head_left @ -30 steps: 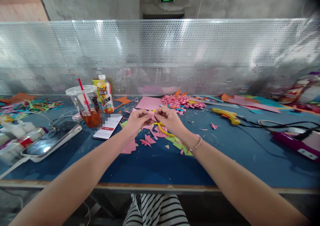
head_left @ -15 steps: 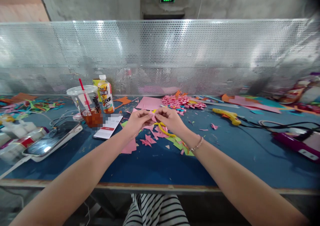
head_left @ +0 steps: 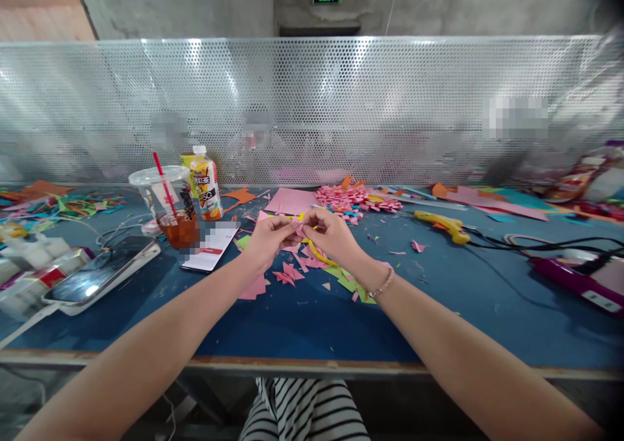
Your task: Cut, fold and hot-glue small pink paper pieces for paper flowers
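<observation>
Both hands, left and right, pinching small pink paper piece, above blue table

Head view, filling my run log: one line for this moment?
left hand: pinching pink paper piece | right hand: pinching same piece | yellow scissors: under right hand | blue table

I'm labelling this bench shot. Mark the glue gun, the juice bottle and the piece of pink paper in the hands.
glue gun [head_left: 442,225], head view, on its yellow body.
juice bottle [head_left: 205,186], head view, on its label.
pink paper piece [head_left: 296,227], head view, on the bit showing between the fingertips of both hands.
</observation>
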